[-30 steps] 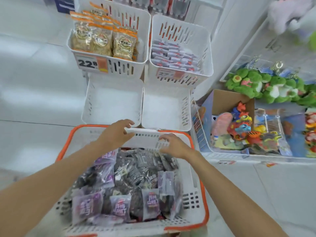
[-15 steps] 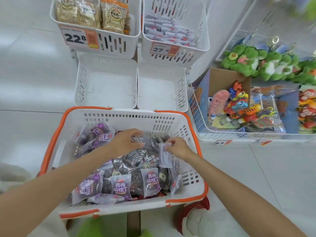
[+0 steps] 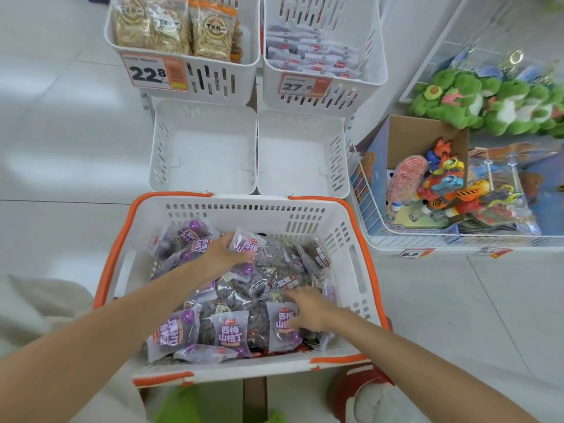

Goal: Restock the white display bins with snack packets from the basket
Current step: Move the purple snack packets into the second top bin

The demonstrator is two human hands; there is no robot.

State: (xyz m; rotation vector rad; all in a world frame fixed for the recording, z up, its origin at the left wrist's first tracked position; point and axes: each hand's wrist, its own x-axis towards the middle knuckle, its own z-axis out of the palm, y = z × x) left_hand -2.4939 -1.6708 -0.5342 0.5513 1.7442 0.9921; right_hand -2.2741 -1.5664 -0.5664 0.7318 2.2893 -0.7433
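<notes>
A white basket with an orange rim (image 3: 351, 239) stands in front of me, full of purple and clear snack packets (image 3: 230, 331). My left hand (image 3: 224, 256) is deep in the basket's far half and grips one purple packet (image 3: 247, 243) by its edge. My right hand (image 3: 308, 309) lies with straight fingers on the pile at the near right, thumb touching another purple packet (image 3: 282, 329). Just beyond the basket sit two empty white display bins, the left (image 3: 203, 148) and the right (image 3: 300, 154).
Above the empty bins are two stocked bins: one holds seed bags (image 3: 171, 25) behind a 22.8 tag, the other small white packets (image 3: 314, 56). A wire bin of toys (image 3: 442, 190) and green plush toys (image 3: 476, 102) stand right. A red-and-white plush (image 3: 363, 392) lies below.
Both hands left the basket's far rim and went down into the packets. My left hand has taken hold of a purple packet; my right hand has slid toward the near right.
</notes>
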